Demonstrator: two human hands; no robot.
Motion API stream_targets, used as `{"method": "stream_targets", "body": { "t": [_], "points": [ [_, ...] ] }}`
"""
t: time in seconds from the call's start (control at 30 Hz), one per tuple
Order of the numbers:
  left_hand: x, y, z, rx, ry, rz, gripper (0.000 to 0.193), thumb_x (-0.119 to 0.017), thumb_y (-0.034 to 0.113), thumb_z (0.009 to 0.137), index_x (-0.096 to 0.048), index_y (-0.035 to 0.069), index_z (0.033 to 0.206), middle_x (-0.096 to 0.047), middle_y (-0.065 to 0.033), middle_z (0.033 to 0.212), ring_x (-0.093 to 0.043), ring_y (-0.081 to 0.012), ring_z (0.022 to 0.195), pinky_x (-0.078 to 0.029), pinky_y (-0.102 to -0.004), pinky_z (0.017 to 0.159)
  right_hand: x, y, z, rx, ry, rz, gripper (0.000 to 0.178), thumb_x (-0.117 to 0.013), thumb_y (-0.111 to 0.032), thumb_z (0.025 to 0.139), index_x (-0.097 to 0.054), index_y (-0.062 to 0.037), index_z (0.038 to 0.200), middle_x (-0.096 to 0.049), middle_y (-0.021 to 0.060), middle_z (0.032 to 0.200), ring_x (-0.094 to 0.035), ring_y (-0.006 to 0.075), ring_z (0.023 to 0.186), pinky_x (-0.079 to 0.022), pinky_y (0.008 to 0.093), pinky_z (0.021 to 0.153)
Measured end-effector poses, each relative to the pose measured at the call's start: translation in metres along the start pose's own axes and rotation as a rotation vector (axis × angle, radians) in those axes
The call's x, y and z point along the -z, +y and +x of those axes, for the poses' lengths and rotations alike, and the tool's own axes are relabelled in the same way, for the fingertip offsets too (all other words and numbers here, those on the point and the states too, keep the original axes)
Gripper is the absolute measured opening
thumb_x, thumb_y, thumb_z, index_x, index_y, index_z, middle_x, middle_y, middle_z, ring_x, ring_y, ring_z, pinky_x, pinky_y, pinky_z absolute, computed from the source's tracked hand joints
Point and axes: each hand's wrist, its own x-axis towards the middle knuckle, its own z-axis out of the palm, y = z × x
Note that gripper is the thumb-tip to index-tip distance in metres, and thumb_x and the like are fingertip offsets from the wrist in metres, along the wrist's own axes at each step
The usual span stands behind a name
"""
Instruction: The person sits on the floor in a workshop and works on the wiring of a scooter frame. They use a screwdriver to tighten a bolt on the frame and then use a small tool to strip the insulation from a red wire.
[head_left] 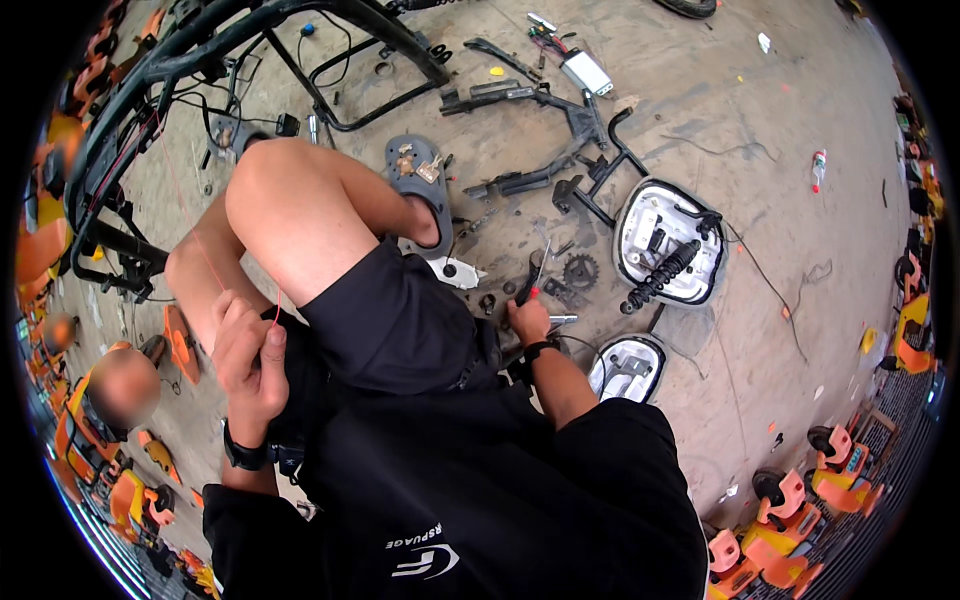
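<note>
My left hand (250,345) is raised beside my bent knee, its fingertips pinching a thin red wire (190,222). The wire runs up toward the black tubular frame (215,50) at the upper left. Low over the floor on my right, my right hand (528,322) is closed around a dark hand tool (529,278) with some red at the grip; whether it is pliers I cannot make out. A slim metal shaft shows beside it. Just past that hand lie a toothed sprocket (581,270) and small dark metal parts.
A white-lined shell (627,262) holds a black coil-spring shock absorber (665,275); a smaller shell (628,366) sits nearer. Ahead are a black metal bracket frame (585,125) and a silver box (586,73) with wires. Another person (125,388) is at left. Orange-yellow ride-on vehicles (780,535) line the edges.
</note>
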Motion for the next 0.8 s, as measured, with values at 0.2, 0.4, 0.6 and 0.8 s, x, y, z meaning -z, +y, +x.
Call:
{"method": "stream_targets", "body": {
  "t": [0.2, 0.4, 0.6, 0.8],
  "points": [
    [0.008, -0.003, -0.005, -0.029, 0.077, -0.084, 0.013, -0.06, -0.002, 0.083, -0.054, -0.003, 0.072, -0.042, -0.007, 0.061, -0.036, -0.0234, 0.058, -0.037, -0.0394, 0.078, 0.012, 0.012, -0.004, 0.057, 0.104, 0.215, 0.053, -0.066, -0.04, 0.075, -0.063, 0.0051, 0.102, -0.067, 0.0287, 0.095, -0.066, 0.0426, 0.094, -0.052, 0.0464, 0.083],
    [0.013, -0.02, -0.02, -0.014, 0.119, -0.171, 0.009, -0.063, -0.006, 0.077, -0.058, -0.001, 0.071, -0.05, -0.0082, 0.061, -0.044, -0.0248, 0.057, -0.038, -0.0384, 0.074, 0.021, 0.032, -0.011, 0.098, 0.121, 0.169, 0.034, -0.058, -0.026, 0.074, -0.067, 0.0052, 0.082, -0.066, 0.0286, 0.08, -0.065, 0.0445, 0.087, -0.051, 0.0489, 0.08],
    [0.014, -0.05, -0.031, -0.06, 0.224, -0.281, 0.003, -0.068, -0.004, 0.077, -0.066, -0.002, 0.079, -0.056, -0.0069, 0.061, -0.044, -0.0217, 0.053, -0.04, -0.0358, 0.07, 0.093, -0.024, -0.078, 0.491, 0.276, 0.438, 0.028, -0.067, -0.024, 0.082, -0.064, 0.0033, 0.087, -0.063, 0.015, 0.066, -0.061, 0.0248, 0.06, -0.047, 0.0369, 0.059],
    [0.013, -0.061, -0.041, -0.125, 0.254, -0.332, 0.014, -0.075, 0.001, 0.075, -0.068, 0.001, 0.087, -0.057, -0.0048, 0.062, -0.044, -0.0209, 0.055, -0.042, -0.0352, 0.074, 0.224, -0.125, -0.16, 1.064, 0.44, 0.19, 0.026, -0.07, -0.011, 0.085, -0.065, 0.0013, 0.107, -0.068, 0.0164, 0.081, -0.067, 0.0253, 0.069, -0.052, 0.0345, 0.063]
  ]
}}
